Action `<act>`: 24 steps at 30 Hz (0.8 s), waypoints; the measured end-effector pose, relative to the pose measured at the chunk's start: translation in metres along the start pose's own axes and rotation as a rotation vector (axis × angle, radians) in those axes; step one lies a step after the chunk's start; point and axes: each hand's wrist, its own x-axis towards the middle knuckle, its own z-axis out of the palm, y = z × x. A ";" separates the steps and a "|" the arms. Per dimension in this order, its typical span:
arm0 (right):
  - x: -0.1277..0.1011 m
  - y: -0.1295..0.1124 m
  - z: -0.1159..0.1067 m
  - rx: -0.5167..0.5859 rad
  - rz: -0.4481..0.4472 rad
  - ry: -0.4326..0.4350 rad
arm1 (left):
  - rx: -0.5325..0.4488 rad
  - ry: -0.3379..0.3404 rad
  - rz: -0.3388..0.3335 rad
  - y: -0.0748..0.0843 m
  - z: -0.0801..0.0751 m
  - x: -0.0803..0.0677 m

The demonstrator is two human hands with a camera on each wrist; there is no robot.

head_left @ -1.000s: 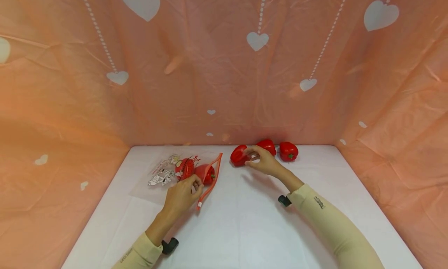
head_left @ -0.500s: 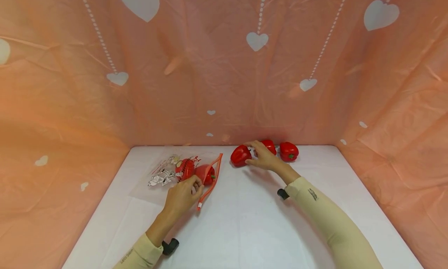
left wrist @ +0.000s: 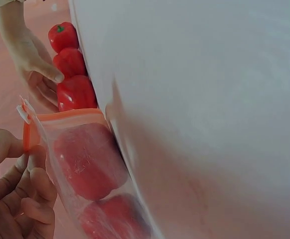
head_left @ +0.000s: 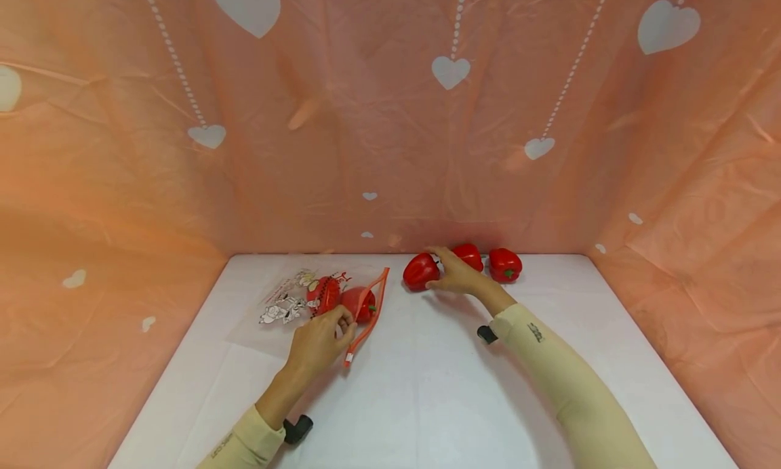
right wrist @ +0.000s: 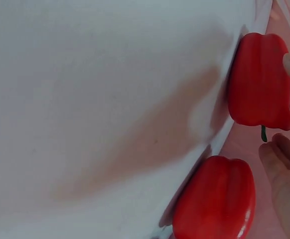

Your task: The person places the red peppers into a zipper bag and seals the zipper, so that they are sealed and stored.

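My left hand (head_left: 320,340) pinches the orange zip edge (left wrist: 26,139) of a clear printed zip bag (head_left: 268,333) between thumb and fingers. Two red bell peppers lie inside it, one pepper (head_left: 360,305) near the mouth with its green stem towards the opening. At the back of the table, my right hand (head_left: 459,276) reaches around the stem end of a loose red bell pepper (head_left: 419,272), fingers spread and gently bent. In the right wrist view one fingertip overlaps this pepper (right wrist: 262,82), while other fingers lie beside its stem. The pepper rests on the table.
Behind and right of my right hand sit a second loose pepper (head_left: 468,255) and a third pepper (head_left: 504,266), close to the back edge. A peach curtain with white hearts (head_left: 450,72) encloses the white table (head_left: 427,401) at the back and sides.
My right hand has drawn slightly to the right and its fingers have spread, uncovering more of the nearest loose pepper. The left hand and the bag keep their places.
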 end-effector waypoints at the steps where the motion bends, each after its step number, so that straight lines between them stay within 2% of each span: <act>1: 0.000 0.000 0.001 -0.003 0.010 -0.002 | 0.001 0.001 0.001 0.000 0.000 0.000; 7: 0.002 0.001 0.004 -0.014 0.030 -0.015 | 0.003 0.000 -0.001 0.000 0.001 0.000; 24: -0.002 0.008 0.005 0.053 -0.007 0.018 | 0.015 0.000 0.010 0.000 0.001 0.000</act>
